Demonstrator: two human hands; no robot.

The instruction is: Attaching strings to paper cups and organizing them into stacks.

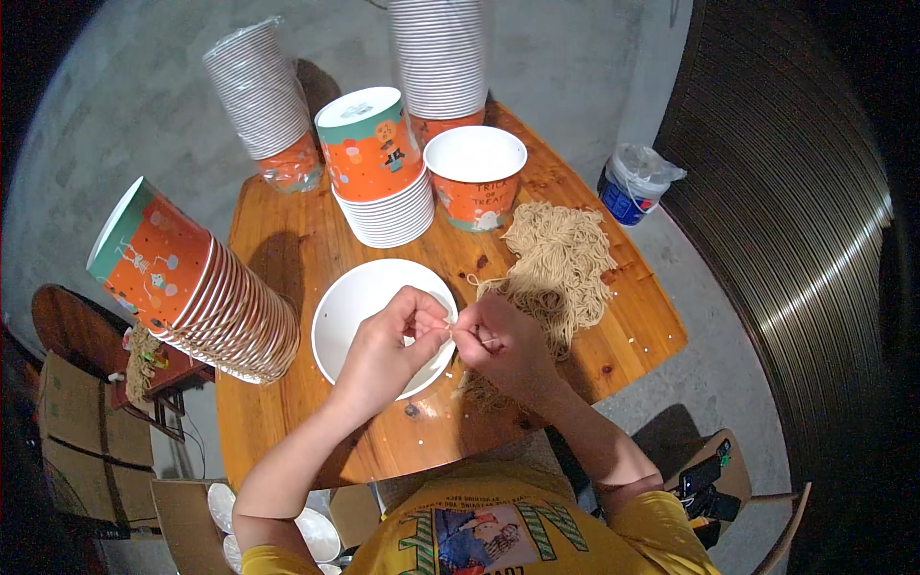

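A yellow printed shirt (407,537) fills the near edge, the wearer's forearms reaching forward from it over a wooden table (287,431). The left hand (388,335) and right hand (508,345) meet at the fingertips above the right side of an open white-lined bucket (353,326), which stands on the near half of the table, mouth upward. The left thumb and forefinger press together; what lies between them is too small to tell. The right thumb and fingers pinch a thin pale piece (490,340).

Just right of the bucket, partly under the right hand, spreads a heap of tan cord (563,264). To the left stands a stack of nested orange-and-green buckets (206,283). Beyond the bucket is an upside-down stack (379,177), with a single upright bucket (476,192) beside it on the right. Farther still are a plastic-wrapped stack (268,105) and a tall stack (441,67). On the floor at far right sits a blue-and-white pail (632,187), near a ribbed metal shutter (786,182).
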